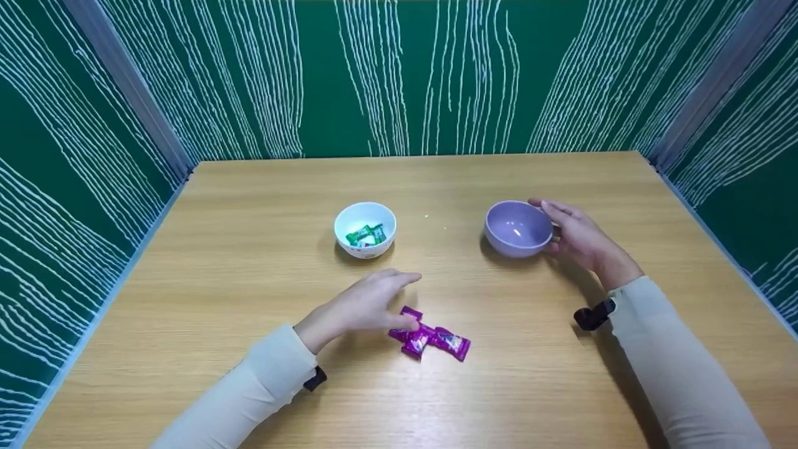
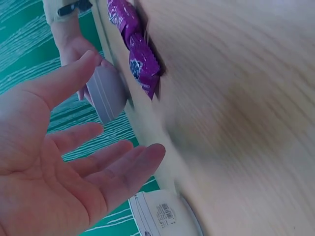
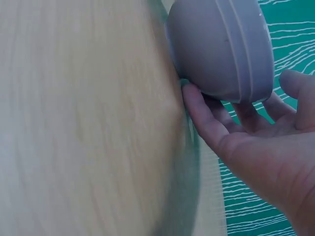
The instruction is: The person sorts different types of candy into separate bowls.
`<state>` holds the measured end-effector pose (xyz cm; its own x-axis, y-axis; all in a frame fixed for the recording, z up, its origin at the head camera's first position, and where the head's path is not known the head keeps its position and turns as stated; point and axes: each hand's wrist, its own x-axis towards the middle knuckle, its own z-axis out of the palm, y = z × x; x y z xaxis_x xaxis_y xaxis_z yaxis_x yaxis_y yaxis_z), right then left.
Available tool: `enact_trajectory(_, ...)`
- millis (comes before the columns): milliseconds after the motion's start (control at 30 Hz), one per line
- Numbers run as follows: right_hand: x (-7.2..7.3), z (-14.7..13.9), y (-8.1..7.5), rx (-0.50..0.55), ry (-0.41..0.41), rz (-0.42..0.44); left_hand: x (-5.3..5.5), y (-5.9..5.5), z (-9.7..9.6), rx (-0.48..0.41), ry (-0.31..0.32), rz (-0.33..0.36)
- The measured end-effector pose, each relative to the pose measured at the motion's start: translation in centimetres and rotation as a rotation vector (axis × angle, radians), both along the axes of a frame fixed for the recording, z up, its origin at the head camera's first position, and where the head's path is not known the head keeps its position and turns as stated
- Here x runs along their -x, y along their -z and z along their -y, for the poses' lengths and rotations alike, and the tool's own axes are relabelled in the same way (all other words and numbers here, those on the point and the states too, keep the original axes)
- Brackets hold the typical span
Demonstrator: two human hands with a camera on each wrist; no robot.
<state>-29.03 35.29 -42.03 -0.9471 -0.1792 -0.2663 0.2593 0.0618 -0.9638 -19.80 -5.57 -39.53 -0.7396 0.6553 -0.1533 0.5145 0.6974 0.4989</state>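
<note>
Several purple wrapped candies (image 1: 450, 343) lie in a small cluster on the wooden table, also in the left wrist view. My left hand (image 1: 368, 305) hovers over their left side with thumb and fingers spread, and nothing lies in its palm. On the right stands a lilac cup (image 1: 516, 229), its inside bare. My right hand (image 1: 580, 240) is at the cup's right side. In the right wrist view, fingers (image 3: 204, 115) touch the cup's wall near its base, while the thumb stands apart from it. The far fingers are partly hidden behind the cup.
Beyond my left hand stands a white bowl (image 1: 365, 218) holding several green wrapped candies (image 1: 368, 234). The wooden table (image 1: 268, 218) is bounded by green walls (image 1: 424, 75) with white streaks at the back and both sides.
</note>
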Motion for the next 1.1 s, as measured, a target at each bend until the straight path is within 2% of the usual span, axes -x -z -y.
enact_trajectory(400, 0.5, -0.5, 1.4, 0.096, 0.024, 0.05, -0.4, 0.7, -0.6, 0.071, 0.069, 0.019)
enact_trajectory(533, 0.6, -0.8, 1.6, 0.182, 0.017, 0.064, -0.5, 0.8, -0.7, 0.082, 0.086, 0.026)
enact_trajectory(633, 0.7, -1.0, 1.8, 0.239, 0.005, 0.078, -0.6, 0.9, -0.7, 0.084, 0.078, 0.043)
enact_trajectory(767, 0.6, -1.2, 2.0, 0.25, 0.007, 0.094, -0.7, 1.0, -0.9, 0.086, 0.058, 0.056)
enact_trajectory(1000, 0.6, -1.4, 2.0, 0.266, 0.009, 0.113, -0.7, 1.4, -1.1, 0.086, 0.041, 0.012)
enact_trajectory(1100, 0.6, -1.5, 1.9, 0.263, 0.014, 0.126, -0.5, 1.5, -1.2, 0.082, 0.029, 0.019)
